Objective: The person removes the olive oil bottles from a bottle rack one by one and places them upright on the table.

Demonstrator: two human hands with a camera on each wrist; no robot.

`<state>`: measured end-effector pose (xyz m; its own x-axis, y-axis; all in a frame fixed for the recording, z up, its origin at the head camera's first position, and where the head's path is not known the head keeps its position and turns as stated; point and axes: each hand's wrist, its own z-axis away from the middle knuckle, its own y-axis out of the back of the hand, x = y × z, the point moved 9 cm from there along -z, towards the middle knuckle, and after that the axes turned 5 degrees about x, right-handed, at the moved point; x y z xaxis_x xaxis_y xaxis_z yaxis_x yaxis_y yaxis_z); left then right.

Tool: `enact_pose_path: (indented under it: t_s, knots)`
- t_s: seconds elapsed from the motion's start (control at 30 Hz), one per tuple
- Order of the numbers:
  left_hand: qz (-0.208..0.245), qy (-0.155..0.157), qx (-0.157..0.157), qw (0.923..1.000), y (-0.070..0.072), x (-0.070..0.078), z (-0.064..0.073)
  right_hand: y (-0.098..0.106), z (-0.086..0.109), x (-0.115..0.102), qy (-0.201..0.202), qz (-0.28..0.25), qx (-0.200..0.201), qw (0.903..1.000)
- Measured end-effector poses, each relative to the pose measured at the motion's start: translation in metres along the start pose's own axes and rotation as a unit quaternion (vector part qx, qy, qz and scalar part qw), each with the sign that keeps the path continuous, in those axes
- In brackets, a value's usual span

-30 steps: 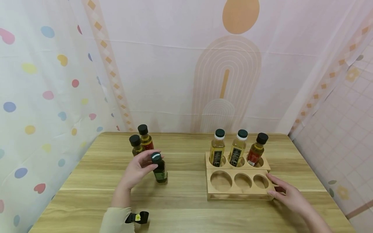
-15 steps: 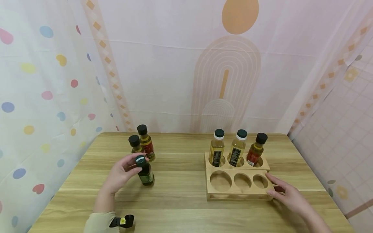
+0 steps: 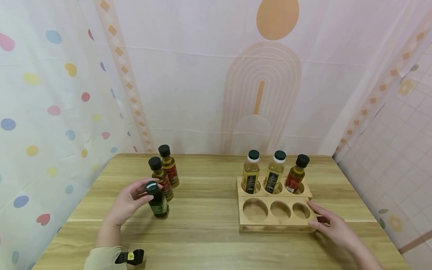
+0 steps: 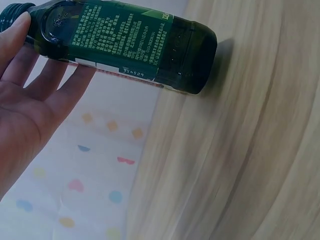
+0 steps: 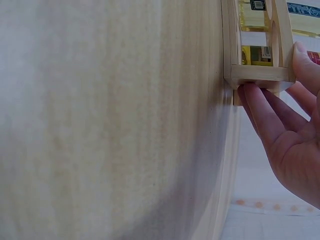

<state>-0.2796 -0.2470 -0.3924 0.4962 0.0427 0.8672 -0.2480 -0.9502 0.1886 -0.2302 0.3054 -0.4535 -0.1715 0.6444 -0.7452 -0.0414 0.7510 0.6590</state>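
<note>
My left hand (image 3: pixel 126 202) grips a dark green glass bottle (image 3: pixel 159 205) by its neck, just under the cap. The bottle stands nearly upright, its base close to the table; its printed label (image 4: pixel 122 31) faces the left wrist camera. Behind it are two oil bottles with black caps and red labels, a nearer one (image 3: pixel 164 183) partly covered and a farther one (image 3: pixel 171 170). My right hand (image 3: pixel 332 225) holds the right end of a two-tier wooden bottle rack (image 3: pixel 275 221), thumb on the top edge and fingers (image 5: pixel 267 112) against the end panel.
The rack's back row bears two pale oil bottles, one left (image 3: pixel 251 176) and one middle (image 3: pixel 274 175), plus a red-labelled bottle (image 3: pixel 295 178). Three round holes show in its front row. A patterned curtain (image 3: pixel 189 93) hangs along the back of the wooden table (image 3: pixel 202 240).
My left hand has carried the green bottle leftward, in front of the two red-labelled bottles, uncovering more of the nearer one. My right hand and the rack have stayed put.
</note>
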Motion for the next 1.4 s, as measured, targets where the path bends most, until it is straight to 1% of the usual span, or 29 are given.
enact_pose_path:
  t_s: [0.2, 0.33, 0.57, 0.87, 1.13, 1.27, 1.4]
  knots:
    - [0.002, 0.001, -0.01, 0.9999, 0.003, -0.002, 0.001, 0.001, 0.0, 0.0, 0.009, 0.01, 0.01, 0.9999]
    - [0.001, 0.012, -0.013, 0.9998, 0.004, -0.004, 0.003, 0.001, -0.001, 0.0, 0.014, 0.014, 0.012, 0.9997]
    - [-0.025, 0.036, -0.009, 0.999, 0.007, -0.01, 0.004, 0.001, 0.0, 0.001, 0.009, 0.009, 0.011, 0.9999]
    - [-0.006, 0.033, -0.013, 0.9993, 0.009, -0.013, 0.005, 0.001, 0.0, 0.0, 0.009, 0.009, 0.009, 0.9999]
    - [-0.005, 0.036, -0.016, 0.9992, 0.01, -0.013, 0.005, 0.002, 0.0, 0.001, 0.003, 0.005, 0.011, 0.9999]
    - [0.0, 0.039, -0.024, 0.9989, 0.012, -0.015, 0.005, 0.002, 0.0, 0.001, 0.001, 0.003, 0.013, 0.9999]
    - [-0.01, 0.043, -0.016, 0.9989, 0.016, -0.013, 0.005, 0.003, 0.0, 0.001, 0.002, -0.002, 0.015, 0.9999]
